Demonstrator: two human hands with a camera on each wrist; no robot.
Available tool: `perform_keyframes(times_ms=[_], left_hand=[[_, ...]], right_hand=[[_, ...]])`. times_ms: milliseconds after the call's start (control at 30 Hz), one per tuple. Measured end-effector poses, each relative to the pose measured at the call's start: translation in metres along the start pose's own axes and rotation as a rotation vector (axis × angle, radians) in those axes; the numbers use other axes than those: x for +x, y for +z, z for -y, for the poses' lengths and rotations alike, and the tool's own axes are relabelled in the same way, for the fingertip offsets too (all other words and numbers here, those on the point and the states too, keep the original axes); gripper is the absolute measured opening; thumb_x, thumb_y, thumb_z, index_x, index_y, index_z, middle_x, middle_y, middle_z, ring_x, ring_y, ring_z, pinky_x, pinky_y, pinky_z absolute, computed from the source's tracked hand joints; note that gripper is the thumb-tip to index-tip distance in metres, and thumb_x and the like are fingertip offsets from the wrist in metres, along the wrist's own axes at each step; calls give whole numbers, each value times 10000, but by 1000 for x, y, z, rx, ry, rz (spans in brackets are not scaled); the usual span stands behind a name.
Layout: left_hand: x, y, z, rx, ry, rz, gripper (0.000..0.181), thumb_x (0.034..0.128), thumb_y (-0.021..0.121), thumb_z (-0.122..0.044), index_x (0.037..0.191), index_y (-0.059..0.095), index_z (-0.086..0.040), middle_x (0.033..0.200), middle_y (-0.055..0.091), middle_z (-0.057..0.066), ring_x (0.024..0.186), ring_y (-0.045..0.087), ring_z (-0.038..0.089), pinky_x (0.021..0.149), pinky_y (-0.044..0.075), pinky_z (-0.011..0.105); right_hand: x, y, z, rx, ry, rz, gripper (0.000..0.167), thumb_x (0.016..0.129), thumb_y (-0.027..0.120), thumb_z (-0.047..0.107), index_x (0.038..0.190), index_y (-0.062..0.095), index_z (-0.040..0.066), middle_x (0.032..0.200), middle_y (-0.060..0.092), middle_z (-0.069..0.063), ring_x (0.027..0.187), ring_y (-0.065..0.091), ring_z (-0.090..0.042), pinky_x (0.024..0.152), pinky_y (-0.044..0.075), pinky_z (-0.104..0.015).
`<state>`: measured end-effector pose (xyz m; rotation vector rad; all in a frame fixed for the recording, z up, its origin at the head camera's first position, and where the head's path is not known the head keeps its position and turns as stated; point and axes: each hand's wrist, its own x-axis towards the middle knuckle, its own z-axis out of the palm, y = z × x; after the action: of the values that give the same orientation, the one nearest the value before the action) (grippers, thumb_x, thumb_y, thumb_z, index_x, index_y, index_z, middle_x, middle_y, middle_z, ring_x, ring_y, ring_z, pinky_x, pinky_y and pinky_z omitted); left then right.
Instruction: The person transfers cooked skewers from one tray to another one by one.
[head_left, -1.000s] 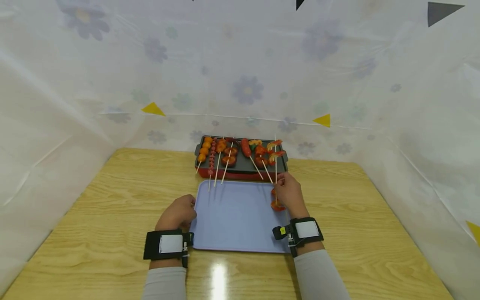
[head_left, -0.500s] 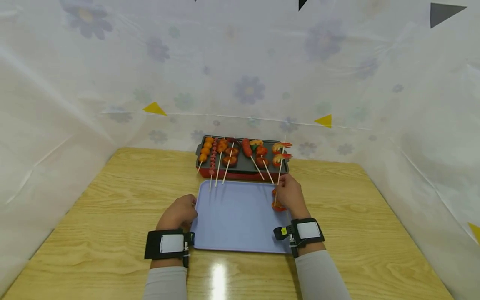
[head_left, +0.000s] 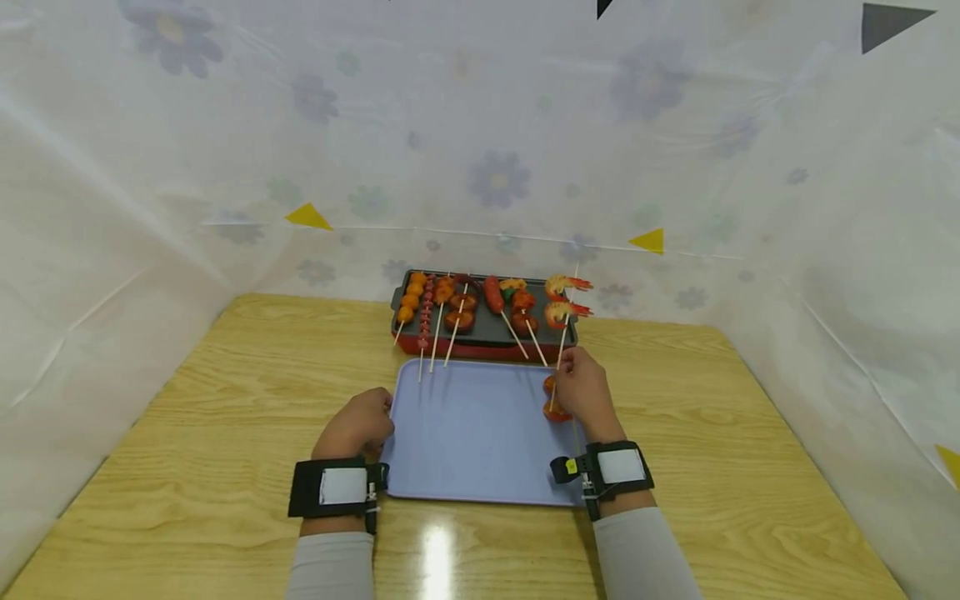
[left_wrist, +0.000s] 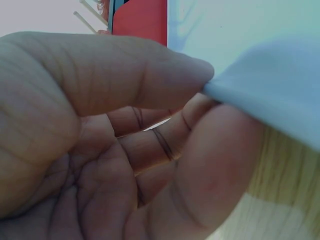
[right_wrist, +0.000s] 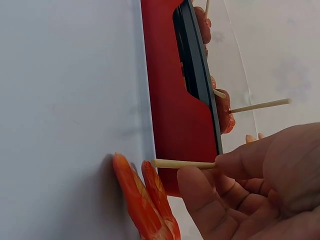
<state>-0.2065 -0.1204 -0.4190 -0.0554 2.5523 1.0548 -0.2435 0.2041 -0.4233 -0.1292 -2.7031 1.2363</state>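
My left hand (head_left: 360, 423) is at the left side of the light blue tray (head_left: 465, 442); in the left wrist view its thumb and a finger pinch the tray's rim (left_wrist: 235, 97). My right hand (head_left: 583, 387), above the tray's far right corner, pinches the wooden stick of a shrimp skewer (head_left: 564, 313) between thumb and forefinger. The two shrimps on that stick are over the right end of the grill (head_left: 480, 335); whether they touch it I cannot tell. Another shrimp skewer (right_wrist: 142, 205) lies on the tray beneath the right hand, partly hidden by it.
The red grill with a dark top stands just behind the tray. It bears several skewers, among them orange balls (head_left: 412, 298), a sausage (head_left: 492, 294) and round brown slices (head_left: 461, 322). A wooden table (head_left: 225, 417) carries everything, with patterned sheeting (head_left: 495, 183) behind.
The shrimp end of the held skewer has swung to the right, so the stick leans that way. My right hand has shifted only slightly; the left hand and the tray stay put.
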Motion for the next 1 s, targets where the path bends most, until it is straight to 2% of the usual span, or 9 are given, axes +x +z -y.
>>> perform_keyframes(times_ms=[267,433,700,867,1000], left_hand=[[0,-1,-1,7,1,3,417,816,527,108,1233,526,100,941,591,157,681,601,258,522,504,322],[1,0,-1,11,3,-3,423,801,532,111,1224,536,89,936,590,152,682,596,255,512,496,315],[1,0,1,15,4,-8,417,797,534,109,1213,545,85,912,586,147,662,592,251,497,480,306],[2,0,1,33,8,-11,410,796,534,105,1205,553,81,896,585,139,663,582,250,487,461,298],[2,0,1,41,7,-13,412,798,535,102,1209,555,79,908,588,140,679,581,251,494,461,301]], right_hand=[[-4,-3,2,-28,-43,-13,178,953,517,53,1117,535,-13,905,577,-148,621,544,-224,500,427,-316],[-7,-5,3,-63,-72,-39,186,941,543,49,1115,534,-17,927,596,-164,665,558,-237,506,435,-307],[-12,-7,4,-96,-215,-95,160,913,560,-7,1069,540,-40,872,598,-169,621,541,-243,504,419,-334],[-14,-8,5,-116,-265,-110,245,902,571,-20,1140,525,-57,874,604,-166,680,568,-263,546,437,-352],[-15,-8,6,-101,-261,-121,321,888,579,-26,1197,502,-60,848,587,-144,622,529,-238,508,411,-335]])
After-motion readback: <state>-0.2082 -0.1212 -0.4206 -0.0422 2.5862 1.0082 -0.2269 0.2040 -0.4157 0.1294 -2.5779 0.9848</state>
